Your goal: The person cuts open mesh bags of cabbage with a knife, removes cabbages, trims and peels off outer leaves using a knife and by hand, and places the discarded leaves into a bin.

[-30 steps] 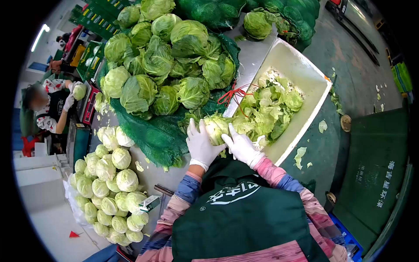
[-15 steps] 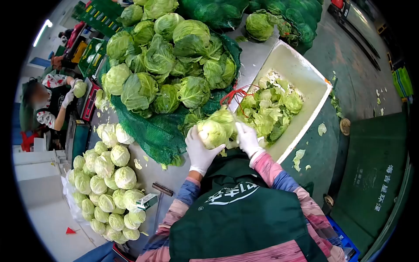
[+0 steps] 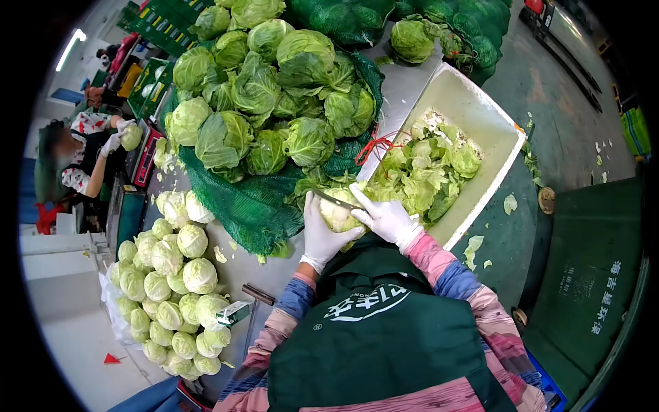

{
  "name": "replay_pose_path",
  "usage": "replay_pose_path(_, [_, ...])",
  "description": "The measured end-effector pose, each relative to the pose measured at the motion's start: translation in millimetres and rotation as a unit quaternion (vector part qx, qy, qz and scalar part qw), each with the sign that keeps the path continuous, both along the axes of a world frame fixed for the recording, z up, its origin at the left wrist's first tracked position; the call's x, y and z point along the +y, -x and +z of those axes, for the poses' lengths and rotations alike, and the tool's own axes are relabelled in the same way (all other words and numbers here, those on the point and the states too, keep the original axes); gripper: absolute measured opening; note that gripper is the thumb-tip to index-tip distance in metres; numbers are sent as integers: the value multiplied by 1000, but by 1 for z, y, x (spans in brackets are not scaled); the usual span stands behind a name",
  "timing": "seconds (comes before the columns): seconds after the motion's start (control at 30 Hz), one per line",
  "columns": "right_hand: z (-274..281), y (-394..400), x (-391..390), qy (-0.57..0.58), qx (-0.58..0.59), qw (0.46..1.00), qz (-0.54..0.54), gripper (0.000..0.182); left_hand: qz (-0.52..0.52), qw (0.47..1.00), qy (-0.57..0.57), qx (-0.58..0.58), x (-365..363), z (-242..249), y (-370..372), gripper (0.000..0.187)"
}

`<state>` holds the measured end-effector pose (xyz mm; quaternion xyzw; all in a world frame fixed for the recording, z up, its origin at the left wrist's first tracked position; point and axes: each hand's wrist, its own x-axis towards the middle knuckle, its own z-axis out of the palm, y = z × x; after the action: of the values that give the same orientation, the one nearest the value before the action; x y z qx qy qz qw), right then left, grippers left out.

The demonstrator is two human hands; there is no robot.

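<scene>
My left hand (image 3: 321, 237), in a white glove, is wrapped round a pale green cabbage (image 3: 338, 217) in front of my apron. The cut stem end faces up towards me. A knife (image 3: 335, 200) lies with its dark, narrow blade across the top of this cabbage. Its handle is mostly hidden in my gloved right hand (image 3: 392, 223), which is closed on it with the index finger stretched along the blade. Just beyond, untrimmed cabbages (image 3: 309, 142) are heaped on an opened green net sack (image 3: 237, 209).
A white foam box (image 3: 484, 199) with loose leaves (image 3: 429, 172) stands to the right. Trimmed cabbages (image 3: 167, 257) are stacked at left, near a T-handled tool (image 3: 257, 295) and a small box (image 3: 234, 313). A co-worker (image 3: 86, 158) holds a cabbage at far left. A green bin (image 3: 583, 275) stands right.
My right hand has moved the knife from the cabbage's right side onto its top. The cabbage has been turned so its stem end faces up more. The co-worker's hands have shifted slightly.
</scene>
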<state>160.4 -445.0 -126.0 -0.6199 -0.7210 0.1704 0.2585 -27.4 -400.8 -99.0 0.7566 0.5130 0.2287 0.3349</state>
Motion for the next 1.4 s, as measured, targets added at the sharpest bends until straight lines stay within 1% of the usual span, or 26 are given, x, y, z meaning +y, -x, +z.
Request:
replay_pose_path(0.07, [1, -1, 0, 26, -12, 999, 20, 64, -15, 988, -96, 117, -4, -2, -5, 113])
replay_pose_path(0.1, [2, -2, 0, 52, -23, 998, 39, 65, -15, 989, -95, 116, -5, -2, -5, 113])
replay_pose_path(0.17, [3, -6, 0, 58, -35, 997, 47, 66, -17, 983, -70, 167, -7, -2, -6, 112])
replay_pose_path(0.2, [4, -7, 0, 56, -43, 996, 55, 66, -19, 994, -47, 98, -6, -3, -6, 111])
replay_pose_path(0.23, [5, -7, -1, 55, -49, 995, 64, 67, -20, 994, -45, 98, -7, -3, -6, 111])
replay_pose_path(0.3, [5, -5, -1, 70, -42, 995, 59, 66, -25, 998, -40, 40, -7, -3, -6, 109])
replay_pose_path(0.5, [23, -6, 10, 136, -63, 988, 48, 58, -25, 997, -44, 63, -18, -19, -1, 107])
replay_pose_path(0.57, [24, -8, 16, 154, -67, 985, 41, 56, -23, 997, -49, 47, -16, -20, -1, 107])
replay_pose_path(0.63, [21, -12, 22, 159, 37, 986, 31, 52, -18, 998, -49, 31, -22, -17, -1, 106])
replay_pose_path(0.67, [20, -21, 31, 206, 128, 970, -3, 51, -31, 997, -63, 27, -27, -13, 0, 106])
replay_pose_path(0.7, [1, -33, 40, 198, 84, 974, -70, 51, -42, 996, -79, 23, -31, -11, 1, 105])
replay_pose_path(0.73, [10, -47, 46, 288, 129, 940, -132, 53, -55, 996, -61, 22, -35, -12, 6, 108])
replay_pose_path(0.77, [-19, -64, 45, 232, 48, 964, -118, 53, -57, 996, -62, 25, -35, -13, 11, 108])
replay_pose_path(0.83, [-15, -67, 38, 221, -10, 966, -133, 55, -24, 999, -21, -41, -32, -21, 19, 112])
replay_pose_path(0.87, [-6, -60, 31, 241, 6, 963, -117, 59, -19, 998, 12, -62, -29, -28, 23, 115])
replay_pose_path(0.9, [17, -45, 22, 234, 39, 967, -94, 63, -17, 998, 13, -62, -29, -26, 23, 115])
replay_pose_path(0.93, [16, -33, 15, 230, 45, 971, -53, 65, -22, 998, 21, -56, -27, -23, 21, 116])
replay_pose_path(0.97, [4, -18, 4, 150, 59, 987, -6, 65, -26, 998, 29, -51, -26, -20, 20, 118])
replay_pose_path(1.03, [16, -7, -5, 104, -5, 991, 89, 68, -28, 997, 41, -54, -24, -19, 20, 120])
replay_pose_path(1.07, [15, -6, -3, 103, -6, 991, 89, 68, -33, 996, 53, -56, -22, -19, 20, 122])
replay_pose_path(1.13, [13, -7, 3, 105, -79, 981, 146, 71, -35, 996, 49, -58, -21, -20, 22, 123])
replay_pose_path(1.17, [9, -8, 7, 102, -80, 981, 147, 71, -38, 996, 47, -60, -21, -21, 23, 124])
replay_pose_path(1.23, [8, -11, 15, 55, -60, 982, 172, 71, -40, 996, 59, -55, -21, -21, 26, 124])
replay_pose_path(1.27, [8, -13, 18, 80, -68, 980, 172, 69, -46, 996, 59, -53, -22, -21, 27, 123])
replay_pose_path(1.37, [-1, -10, 27, 70, -57, 981, 170, 66, -40, 996, 51, -61, -20, -24, 26, 120])
replay_pose_path(1.4, [5, -6, 28, 105, -48, 983, 143, 58, -41, 995, 56, -77, -18, -24, 27, 119])
